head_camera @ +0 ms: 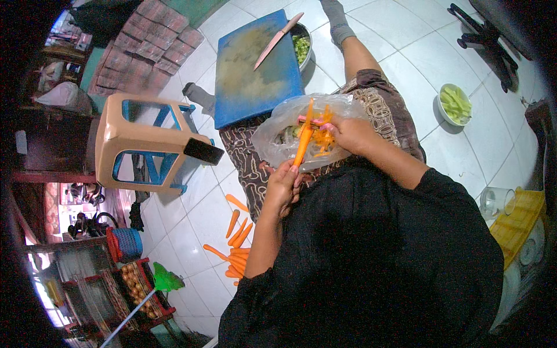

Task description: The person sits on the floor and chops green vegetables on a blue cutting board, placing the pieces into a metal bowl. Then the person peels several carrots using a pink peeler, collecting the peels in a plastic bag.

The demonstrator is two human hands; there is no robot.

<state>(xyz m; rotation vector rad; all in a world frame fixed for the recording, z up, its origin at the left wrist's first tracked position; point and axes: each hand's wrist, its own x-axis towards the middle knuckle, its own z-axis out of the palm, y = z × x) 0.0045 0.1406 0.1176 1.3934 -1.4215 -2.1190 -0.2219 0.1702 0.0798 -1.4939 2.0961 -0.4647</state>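
Observation:
My left hand (283, 185) grips the thick end of a carrot (303, 145), which points away from me over an open clear plastic bag (267, 135) on my lap. A pink-handled peeler (321, 125) is held in my right hand (351, 134), its head against the carrot. Orange peelings (324, 143) lie in the bag beneath, with paler scraps beside them. Beyond the bag, a knife (274, 45) rests on a blue cutting board (256, 87). Several loose carrots (237, 256) lie on the floor to the left.
A metal bowl of chopped green vegetable (301, 48) stands partly under the board. On the right is a white bowl of pale green pieces (454, 104). A plastic stool (141, 141) with a phone (203, 151) on it stands left; a yellow basket (520, 226) is at the right.

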